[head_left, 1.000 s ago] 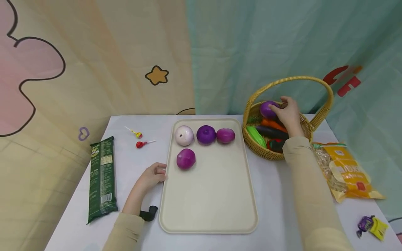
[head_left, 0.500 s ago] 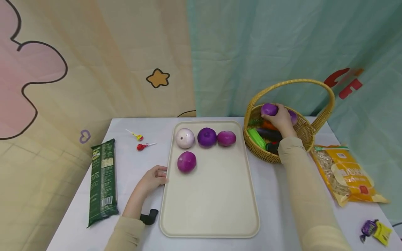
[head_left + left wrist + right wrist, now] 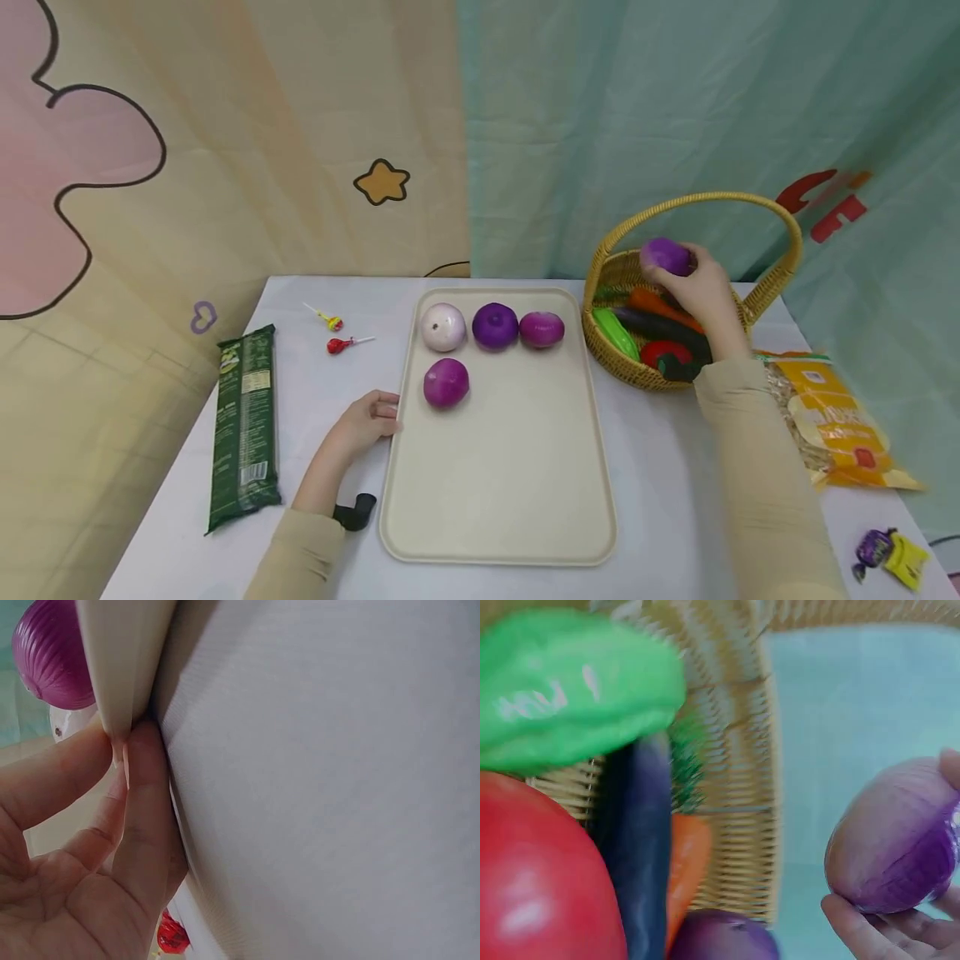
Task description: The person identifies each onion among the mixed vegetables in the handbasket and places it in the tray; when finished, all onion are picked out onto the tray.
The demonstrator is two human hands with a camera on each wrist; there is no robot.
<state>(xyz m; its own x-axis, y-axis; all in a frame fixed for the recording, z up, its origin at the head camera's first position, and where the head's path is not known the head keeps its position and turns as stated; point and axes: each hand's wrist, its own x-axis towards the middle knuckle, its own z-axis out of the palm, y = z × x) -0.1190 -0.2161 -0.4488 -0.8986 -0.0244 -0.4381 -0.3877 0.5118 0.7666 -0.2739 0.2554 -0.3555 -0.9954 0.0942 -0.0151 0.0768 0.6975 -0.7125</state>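
Up at two o'clock on the white worktop (image 3: 660,467) stood a round woven wicker basket (image 3: 622,275) with a tall hoop handle, and above its rim the right hand (image 3: 701,283) held a glossy purple onion (image 3: 666,255), its fingers (image 3: 855,930) curled under and around the smooth, faintly striped skin. Inside the basket lay plastic-looking vegetables: a green pod (image 3: 613,330), an orange carrot (image 3: 654,302), a dark slender aubergine (image 3: 663,323) and a shiny red tomato (image 3: 663,353); the wrist view also caught the top of another purple piece (image 3: 724,937) low in the basket, blurred and cut off by the frame. At the centre lay a cream, matte, round-cornered rectangular tray (image 3: 510,492) bearing four onions toward twelve o'clock: a pale one (image 3: 442,326), a deep violet one (image 3: 494,325), a pinkish one (image 3: 542,329) and a magenta one (image 3: 446,382) below them. The left hand (image 3: 363,425) rested at nine o'clock of the tray, forearm lying on the worktop, thumb and fingers (image 3: 146,817) pinching the tray's thin rim. A crinkled yellow packet (image 3: 832,417) at three o'clock was partly hidden behind the right sleeve.
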